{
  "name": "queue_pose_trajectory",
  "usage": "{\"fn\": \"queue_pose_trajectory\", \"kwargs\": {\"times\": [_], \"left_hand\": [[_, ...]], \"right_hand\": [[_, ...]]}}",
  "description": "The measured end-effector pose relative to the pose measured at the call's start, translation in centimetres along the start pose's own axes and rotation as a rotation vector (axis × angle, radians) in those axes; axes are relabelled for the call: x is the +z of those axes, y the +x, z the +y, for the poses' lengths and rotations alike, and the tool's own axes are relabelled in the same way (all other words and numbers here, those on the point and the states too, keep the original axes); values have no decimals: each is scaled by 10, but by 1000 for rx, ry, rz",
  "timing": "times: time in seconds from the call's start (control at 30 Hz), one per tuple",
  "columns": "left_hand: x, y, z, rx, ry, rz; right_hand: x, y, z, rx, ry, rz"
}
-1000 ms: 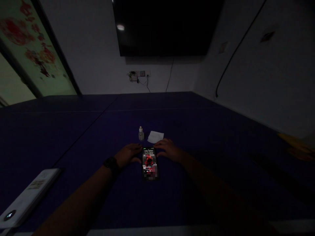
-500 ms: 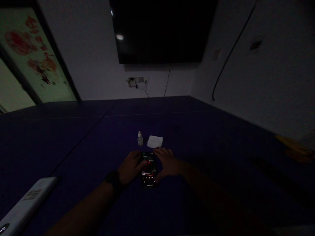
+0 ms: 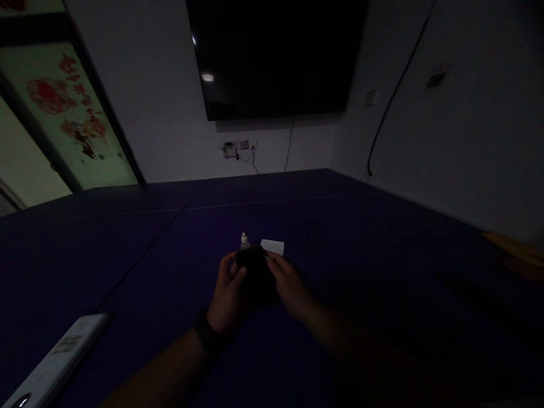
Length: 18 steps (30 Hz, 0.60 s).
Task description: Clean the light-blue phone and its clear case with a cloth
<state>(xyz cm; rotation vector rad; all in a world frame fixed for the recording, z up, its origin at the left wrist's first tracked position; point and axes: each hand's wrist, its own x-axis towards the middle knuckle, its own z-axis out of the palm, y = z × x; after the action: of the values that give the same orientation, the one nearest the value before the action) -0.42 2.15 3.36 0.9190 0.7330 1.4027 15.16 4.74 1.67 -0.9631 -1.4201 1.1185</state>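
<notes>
A dark smartphone (image 3: 256,275), its screen now black, is held between both hands above the blue surface. My left hand (image 3: 227,292), with a dark watch on the wrist, grips its left side, the thumb lying on the front. My right hand (image 3: 291,283) pinches the upper right edge; some of its fingers are hidden. Just behind the phone stands a small clear dropper bottle (image 3: 244,241) with a white cap, partly covered. Beside it lies a white piece of paper or cloth (image 3: 273,246).
The room is dim. A long white object (image 3: 63,354) lies at the lower left. Something yellow (image 3: 514,246) is at the far right by the wall. A large black television (image 3: 276,62) hangs above wall sockets (image 3: 238,147) with loose cables.
Both hands have lifted the phone off the surface and tilted it up. Its lit screen has gone dark. The phone now covers the lower part of the bottle.
</notes>
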Motion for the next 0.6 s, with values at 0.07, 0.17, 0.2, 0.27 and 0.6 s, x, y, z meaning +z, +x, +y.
{"fn": "queue_pose_trajectory", "kwargs": {"times": [0.07, 0.17, 0.2, 0.27, 0.6], "left_hand": [[9, -6, 2, 36, 13, 1], [19, -14, 8, 41, 93, -2], [22, -17, 11, 39, 134, -3], [26, -19, 20, 58, 245, -1], [30, -15, 43, 338, 786, -89]], "right_hand": [[3, -3, -7, -23, 15, 57], [7, -10, -15, -69, 15, 120], [9, -12, -18, -85, 11, 138], [10, -16, -22, -114, -1, 166], [6, -22, -28, -218, -148, 184]]}}
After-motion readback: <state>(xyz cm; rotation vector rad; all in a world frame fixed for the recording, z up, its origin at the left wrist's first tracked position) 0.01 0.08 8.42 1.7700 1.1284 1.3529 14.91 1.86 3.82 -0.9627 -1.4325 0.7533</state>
